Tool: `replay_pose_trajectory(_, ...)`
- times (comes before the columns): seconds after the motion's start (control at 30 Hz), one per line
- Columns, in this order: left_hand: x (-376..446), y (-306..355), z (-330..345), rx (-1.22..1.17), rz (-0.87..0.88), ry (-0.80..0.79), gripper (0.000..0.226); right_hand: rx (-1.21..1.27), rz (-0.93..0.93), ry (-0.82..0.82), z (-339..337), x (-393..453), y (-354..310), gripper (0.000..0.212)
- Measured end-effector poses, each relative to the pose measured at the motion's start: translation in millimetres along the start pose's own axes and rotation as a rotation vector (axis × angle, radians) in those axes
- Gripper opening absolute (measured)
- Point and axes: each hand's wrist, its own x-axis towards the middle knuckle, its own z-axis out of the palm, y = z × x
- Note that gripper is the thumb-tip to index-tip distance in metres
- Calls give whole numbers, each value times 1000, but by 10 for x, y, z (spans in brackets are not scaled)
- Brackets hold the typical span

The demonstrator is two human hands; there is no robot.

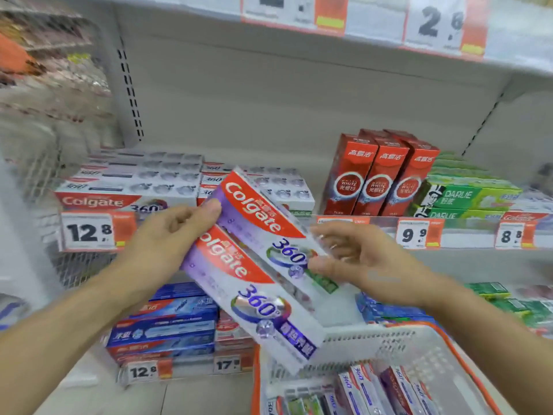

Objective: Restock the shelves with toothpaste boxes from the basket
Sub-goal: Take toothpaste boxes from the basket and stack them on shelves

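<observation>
Shelf [299, 232] backdrop, left hand [167, 238] gripping two tilted Colgate boxes [257, 265]

The shelf [466, 235] carries stacked Colgate boxes [125, 187], upright red boxes [380, 178] and green Darlie boxes [466, 199].

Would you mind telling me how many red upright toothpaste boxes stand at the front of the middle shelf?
3 at the front, side by side, left of the green Darlie boxes: the left red box, the middle red box, the right red box. More stand behind them, partly hidden.
</observation>
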Motion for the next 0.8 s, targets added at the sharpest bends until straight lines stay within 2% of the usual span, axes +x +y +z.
replay_pose_trajectory(0.1, 52, 45, -120, 25, 75, 207, 51, -447, -179, 141, -205, 525, -452, 54)
replay_pose_trajectory(0.2, 92, 19, -217, -8, 52, 318, 51, -659, -207, 250, -277, 1078, -727, 48)
replay_pose_trajectory(0.3, 130, -28, -306, -18, 55, 374, 58, -752, -136, 279, -256, 1647, -825, 50)
replay_pose_trajectory(0.43, 135, -79, -399, -63, 55, 352, 72, -901, 101, 152, -287, 2089, -819, 57)
replay_pose_trajectory(0.57, 117, -92, -464, -46, 81, 382, 60, -864, 201, 6, -374, 2262, -771, 54)
replay_pose_trajectory(0.7, 152, -90, -521, -59, 107, 448, 62, -588, 275, -133, -417, 2433, -624, 40)
replay_pose_trajectory(0.8, 202, -79, -552, -93, 102, 510, 63, -523, 344, -175, -366, 2507, -516, 44)
